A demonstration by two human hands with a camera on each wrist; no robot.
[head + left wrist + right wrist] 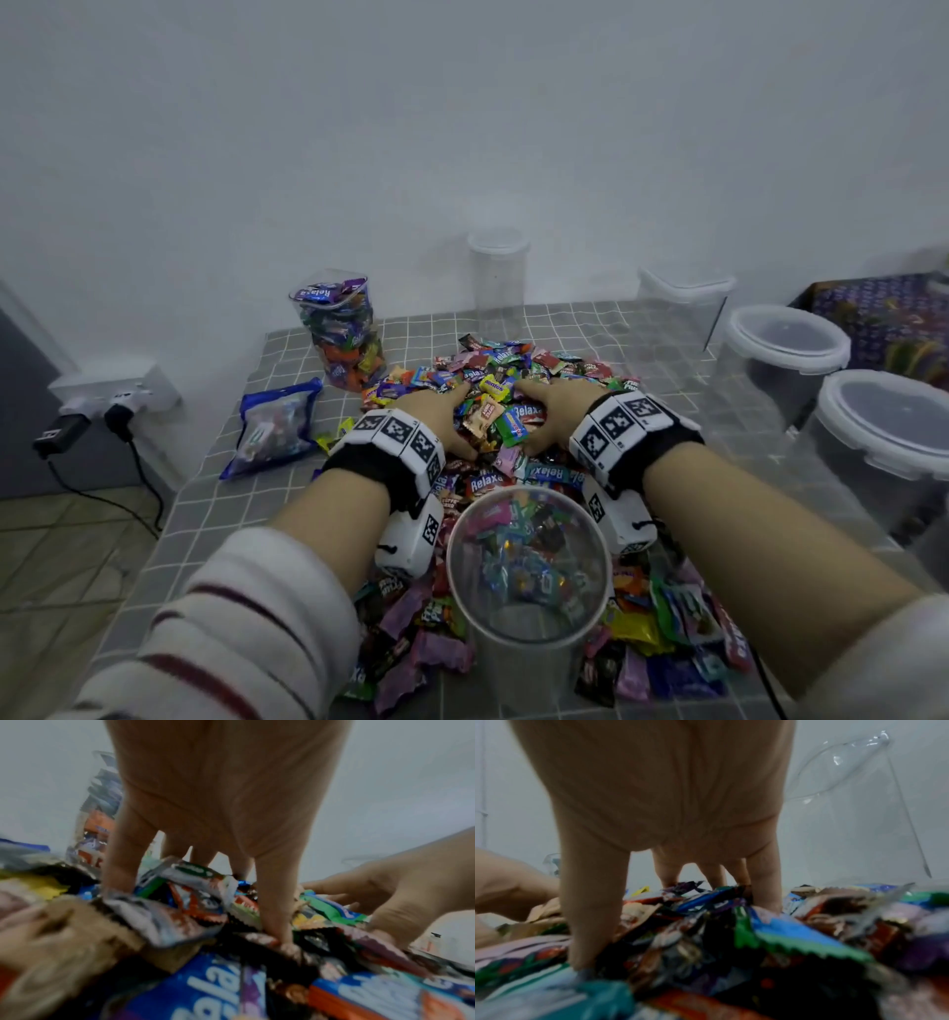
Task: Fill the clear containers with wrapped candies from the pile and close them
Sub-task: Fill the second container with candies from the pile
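- My left hand (440,417) and right hand (555,415) sit in the pile of wrapped candies (513,370) on the bench (287,354), facing each other with a heap of sweets gathered between them.
- Left wrist view: my fingers (123,862) are spread and straight, the tips sunk among the wrappers; nothing is pinched.
- Right wrist view: my fingers (593,902) are likewise apart and pushed down into the candies.
- An open clear container (529,560), partly filled, stands in the pile just in front of my wrists.
- A filled square container (341,329) stands at the far left of the pile; beside it lies a blue candy bag (272,431).
- Clear containers stand along the back (498,272) and the right edge (783,344), two of these with lids on.
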